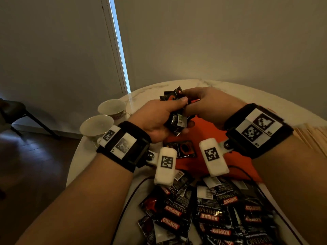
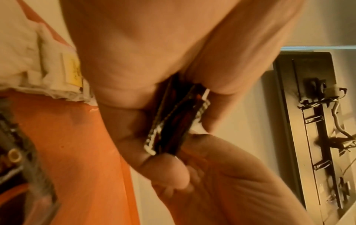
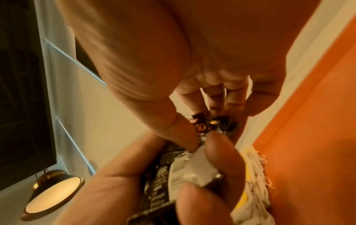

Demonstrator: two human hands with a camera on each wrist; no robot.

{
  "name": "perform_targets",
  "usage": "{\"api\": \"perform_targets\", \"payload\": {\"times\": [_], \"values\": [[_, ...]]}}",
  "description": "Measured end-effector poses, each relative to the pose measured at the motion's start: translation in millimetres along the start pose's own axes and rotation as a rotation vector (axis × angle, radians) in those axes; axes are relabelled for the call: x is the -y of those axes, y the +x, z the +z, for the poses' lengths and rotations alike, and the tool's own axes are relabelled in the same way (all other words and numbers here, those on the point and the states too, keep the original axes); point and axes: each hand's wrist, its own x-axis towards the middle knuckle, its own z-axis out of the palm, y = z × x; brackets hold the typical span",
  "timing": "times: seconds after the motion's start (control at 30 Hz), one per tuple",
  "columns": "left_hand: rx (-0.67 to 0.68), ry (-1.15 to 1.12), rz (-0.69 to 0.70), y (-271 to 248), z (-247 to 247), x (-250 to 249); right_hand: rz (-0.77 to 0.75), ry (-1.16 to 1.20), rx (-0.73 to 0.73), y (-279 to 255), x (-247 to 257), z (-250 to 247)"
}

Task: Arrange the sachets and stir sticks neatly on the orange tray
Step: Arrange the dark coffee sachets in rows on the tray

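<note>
Loose sachets [image 1: 212,213] lie nearest; left hand [image 1: 155,119] and right hand [image 1: 210,106] both grip one sachet stack [image 1: 177,119].

Left hand [image 1: 159,119] and right hand [image 1: 210,105] raised together — fingers curled, gripping.

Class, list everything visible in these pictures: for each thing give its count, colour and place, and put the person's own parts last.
held sachets: a small stack, black, gripped in both hands above the tray
loose sachets: many, black with red labels, heaped on the table's near side
single sachet: one, black, lying on the tray
orange tray: one, orange, on the table under the hands
teacups: two, pale, left on the table
table: one, white marble
wrist bands: two, black with markers
left hand: grips the stack
right hand: pinches the stack's far end
</note>
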Motion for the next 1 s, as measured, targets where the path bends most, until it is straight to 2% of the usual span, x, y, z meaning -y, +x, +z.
{"api": "perform_targets", "payload": {"times": [0.07, 0.13, 0.2, 0.3, 0.37, 0.53, 0.63, 0.87, 0.93, 1.0], "values": [[-0.099, -0.022, 0.049, 2, -2, -3, 0.069, -0.059, -0.046, 5, -1, -5], [-0.186, -0.036, 0.1, 2, -6, -7, 0.178, -0.086, -0.007, 8, -5, -4], [-0.231, -0.069, 0.131, 0, -10, -11, 0.275, -0.214, 0.139, 9, -12, 0], [-0.22, -0.144, 0.151, -4, -11, -13, 0.349, -0.334, 0.352, 11, -16, 11], [-0.221, -0.175, 0.157, -5, -12, -12, 0.345, -0.404, 0.394, 14, -14, 18], [-0.26, -0.216, 0.142, 1, -15, -9, 0.245, -0.809, 0.469, 20, 0, 35], [-0.267, -0.254, 0.14, 5, -14, -9, 0.21, -0.96, 0.497, 20, 3, 42], [-0.257, -0.318, 0.15, 7, -17, -8, 0.301, -0.86, 0.471, 20, -11, 26], [-0.296, -0.325, 0.158, 9, -18, -7, 0.315, -0.704, 0.392, 21, -19, 13], [-0.343, -0.316, 0.173, 12, -18, -5, 0.319, -0.399, 0.273, 22, -30, -1]]}}
